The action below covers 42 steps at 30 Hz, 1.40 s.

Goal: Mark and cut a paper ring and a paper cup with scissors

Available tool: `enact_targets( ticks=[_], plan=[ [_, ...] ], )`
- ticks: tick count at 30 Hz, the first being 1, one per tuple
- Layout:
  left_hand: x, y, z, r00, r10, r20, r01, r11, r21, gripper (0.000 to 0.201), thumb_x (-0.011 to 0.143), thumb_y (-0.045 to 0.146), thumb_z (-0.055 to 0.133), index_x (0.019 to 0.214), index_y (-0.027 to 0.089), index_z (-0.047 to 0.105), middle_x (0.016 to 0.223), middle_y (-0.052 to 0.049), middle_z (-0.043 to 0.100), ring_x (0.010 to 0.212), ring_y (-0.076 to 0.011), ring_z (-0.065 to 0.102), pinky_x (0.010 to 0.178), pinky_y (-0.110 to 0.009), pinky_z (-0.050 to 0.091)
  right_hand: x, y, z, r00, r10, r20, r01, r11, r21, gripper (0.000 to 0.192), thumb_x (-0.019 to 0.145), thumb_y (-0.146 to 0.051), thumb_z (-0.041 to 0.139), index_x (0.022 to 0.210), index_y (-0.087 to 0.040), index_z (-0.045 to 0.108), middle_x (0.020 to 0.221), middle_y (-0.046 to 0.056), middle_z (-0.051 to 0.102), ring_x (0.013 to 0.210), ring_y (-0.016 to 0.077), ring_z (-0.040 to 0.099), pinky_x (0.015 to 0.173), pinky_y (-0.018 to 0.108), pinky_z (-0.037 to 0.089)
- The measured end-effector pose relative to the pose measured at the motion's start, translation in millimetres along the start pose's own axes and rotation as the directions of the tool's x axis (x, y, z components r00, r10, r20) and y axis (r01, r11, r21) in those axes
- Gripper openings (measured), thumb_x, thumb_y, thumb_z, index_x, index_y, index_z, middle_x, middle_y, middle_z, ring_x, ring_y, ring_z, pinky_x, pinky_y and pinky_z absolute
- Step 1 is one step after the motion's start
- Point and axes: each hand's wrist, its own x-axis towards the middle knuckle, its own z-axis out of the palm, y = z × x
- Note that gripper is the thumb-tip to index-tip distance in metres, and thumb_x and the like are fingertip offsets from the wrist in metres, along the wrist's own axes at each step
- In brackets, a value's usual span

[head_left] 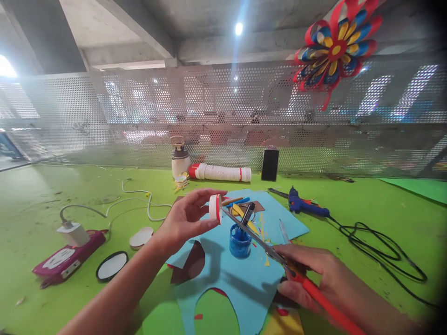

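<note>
The left hand (181, 218) pinches a small white paper cup with a red rim (214, 207) by its sides; it looks light and easily crushed. The right hand (314, 279) is closed on red-handled scissors (265, 246), blades touching the rim. Below lie blue paper (240, 284) and a green table (384, 223).

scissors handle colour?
Red, on the scissors in the right hand; head view.

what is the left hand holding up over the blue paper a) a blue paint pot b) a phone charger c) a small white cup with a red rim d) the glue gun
c: the left hand pinches a small white cup with a red rim, with the tips of the scissors in the right hand at its rim.
</note>
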Motion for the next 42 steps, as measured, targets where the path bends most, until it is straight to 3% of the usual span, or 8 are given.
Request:
enact_targets(
  ticks=[6,10,15,19,26,32,37,42],
  plan=[
    [0,-3,-0.9,1.000,0.004,0.009,-0.004,0.999,0.047,0.048,0.074,0.013,0.083,0.119,0.020,0.070,0.125,-0.010,0.071,0.118,-0.0236,0.065,0.100,-0.032,0.053,-1,-5,-1,0.999,-0.010,-0.051,0.005,0.994,-0.106,0.027,0.084,-0.044,0.067,0.094,-0.020,0.074,0.088,0.006,0.071,0.077,0.0220,0.065,0.066,0.030,0.056],
    [1,-4,0.4,1.000,0.007,0.017,-0.007,1.000,0.004,0.044,0.076,0.011,0.081,0.116,0.024,0.071,0.131,-0.007,0.067,0.110,-0.0216,0.068,0.092,-0.031,0.056,-2,-6,-1,0.999,0.014,-0.041,-0.018,0.996,-0.090,0.028,0.085,-0.044,0.068,0.098,-0.021,0.074,0.092,0.006,0.071,0.082,0.0233,0.067,0.073,0.031,0.057],
    [1,-5,0.7,0.998,-0.023,0.056,0.022,1.000,0.012,0.043,0.081,0.016,0.078,0.122,0.021,0.067,0.105,-0.008,0.074,0.096,-0.0194,0.069,0.080,-0.028,0.055,-3,-3,-2,0.999,0.018,-0.034,-0.023,0.991,-0.130,0.030,0.086,-0.047,0.066,0.095,-0.020,0.072,0.092,0.006,0.072,0.082,0.0232,0.064,0.071,0.031,0.055],
    [0,-7,-0.3,0.996,0.002,0.091,-0.004,1.000,0.022,0.041,0.083,0.020,0.077,0.122,0.020,0.065,0.106,-0.008,0.072,0.091,-0.0170,0.066,0.079,-0.028,0.053,-2,-1,-3,0.999,0.042,-0.029,-0.047,0.986,-0.161,0.031,0.087,-0.050,0.063,0.085,-0.019,0.068,0.099,0.008,0.073,0.086,0.0248,0.064,0.073,0.033,0.052],
    [0,-4,-0.8,0.994,-0.006,0.111,-0.006,0.995,0.104,0.035,0.089,0.024,0.071,0.123,0.022,0.064,0.112,-0.008,0.069,0.097,-0.0161,0.061,0.078,-0.026,0.049,-1,-3,-1,1.000,0.012,-0.019,-0.014,0.995,-0.101,0.033,0.085,-0.051,0.065,0.090,-0.020,0.073,0.086,0.004,0.072,0.077,0.0219,0.063,0.067,0.030,0.050],
    [-2,-4,-3.9,0.988,-0.031,0.152,0.014,0.993,0.117,0.039,0.091,0.029,0.068,0.128,0.020,0.061,0.126,-0.013,0.063,0.102,-0.0220,0.059,0.083,-0.034,0.047,-4,-7,-2,0.999,0.032,-0.028,-0.033,0.998,-0.055,0.032,0.085,-0.049,0.069,0.088,-0.019,0.077,0.088,0.004,0.075,0.080,0.0229,0.066,0.069,0.028,0.053],
    [-1,-7,-8.4,0.982,-0.016,0.189,-0.004,0.994,0.106,0.036,0.091,0.026,0.067,0.127,0.024,0.063,0.130,-0.010,0.059,0.100,-0.0195,0.057,0.078,-0.030,0.044,-3,-8,-3,1.000,0.016,-0.019,-0.018,0.998,-0.064,0.028,0.085,-0.044,0.071,0.091,-0.019,0.079,0.089,0.004,0.075,0.080,0.0232,0.067,0.071,0.029,0.054],
    [-1,-8,-10.1,0.974,-0.020,0.225,0.005,0.998,0.068,0.035,0.093,0.026,0.064,0.129,0.025,0.062,0.093,-0.004,0.062,0.098,-0.0207,0.055,0.084,-0.034,0.042,-4,-9,-4,1.000,0.000,-0.028,-0.002,0.997,-0.083,0.028,0.085,-0.043,0.071,0.096,-0.019,0.080,0.087,0.004,0.075,0.079,0.0229,0.066,0.072,0.030,0.054]
  ],
)
